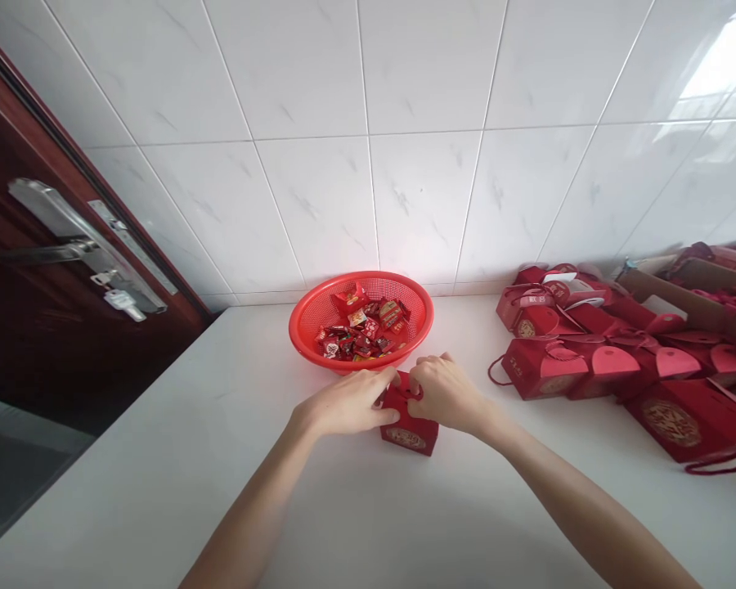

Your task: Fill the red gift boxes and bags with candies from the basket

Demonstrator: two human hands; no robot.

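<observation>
A small red gift box with a gold emblem stands upright on the white table, in front of the basket. My left hand grips its top from the left, thumb on the front face and fingers behind. From the right, my right hand pinches the box's top, its fingers curled in. Parts of the top flaps are hidden by my fingers. Just behind my hands sits a red plastic basket holding several wrapped candies.
Several red gift boxes with cord handles are grouped at the right, one larger-looking box nearest me. Behind them is a cardboard carton. A tiled wall bounds the white table. A dark red door with keys is at left.
</observation>
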